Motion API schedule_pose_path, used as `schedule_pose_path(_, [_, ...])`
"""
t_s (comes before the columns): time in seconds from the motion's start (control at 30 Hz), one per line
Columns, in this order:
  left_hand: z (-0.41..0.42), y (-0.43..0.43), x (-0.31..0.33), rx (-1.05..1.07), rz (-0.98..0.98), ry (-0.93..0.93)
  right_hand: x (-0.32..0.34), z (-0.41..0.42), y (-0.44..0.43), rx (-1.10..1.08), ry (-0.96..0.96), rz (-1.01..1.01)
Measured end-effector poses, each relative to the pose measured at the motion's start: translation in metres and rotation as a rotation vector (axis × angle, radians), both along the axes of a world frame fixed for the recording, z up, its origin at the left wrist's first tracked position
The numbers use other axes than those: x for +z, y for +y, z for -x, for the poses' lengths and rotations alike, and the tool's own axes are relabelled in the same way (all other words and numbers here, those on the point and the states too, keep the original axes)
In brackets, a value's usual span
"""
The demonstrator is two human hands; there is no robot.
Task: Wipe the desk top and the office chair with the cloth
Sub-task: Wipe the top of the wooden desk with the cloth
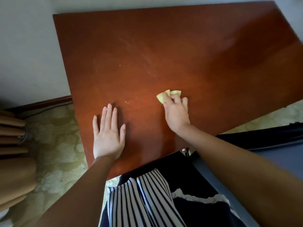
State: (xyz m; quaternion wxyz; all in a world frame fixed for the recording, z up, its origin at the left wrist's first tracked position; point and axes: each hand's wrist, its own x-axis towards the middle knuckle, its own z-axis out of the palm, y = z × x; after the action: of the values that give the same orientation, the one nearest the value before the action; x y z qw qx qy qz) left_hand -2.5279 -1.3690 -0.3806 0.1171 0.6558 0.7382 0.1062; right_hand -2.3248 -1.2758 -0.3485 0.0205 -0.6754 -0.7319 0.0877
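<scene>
A reddish-brown wooden desk top [164,51] fills the upper view, with faint dusty streaks and a few crumbs near its middle. My right hand [177,113] grips a small yellow cloth [161,97] bunched under its fingers and holds it down on the desk, right of centre. My left hand [107,133] rests flat on the desk near the front edge, fingers straight and spread. A dark blue office chair [268,149] shows at the lower right, partly hidden behind my right forearm.
A pale wall runs along the desk's left and far sides. Patterned green carpet [55,145] lies left of the desk, with tan curtain folds [13,145] at the far left. My striped trousers stand against the desk's front edge.
</scene>
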Motion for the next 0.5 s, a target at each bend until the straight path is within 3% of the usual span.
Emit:
schedule_pose_path(0.27, [-0.002, -0.005, 0.002, 0.057, -0.042, -0.056, 0.0, 0.043, -0.065, 0.471, 0.139, -0.004])
schedule_pose_path(0.5, [-0.002, -0.008, 0.002, 0.102, -0.034, -0.033, -0.003, -0.012, -0.091, 0.729, 0.224, -0.004])
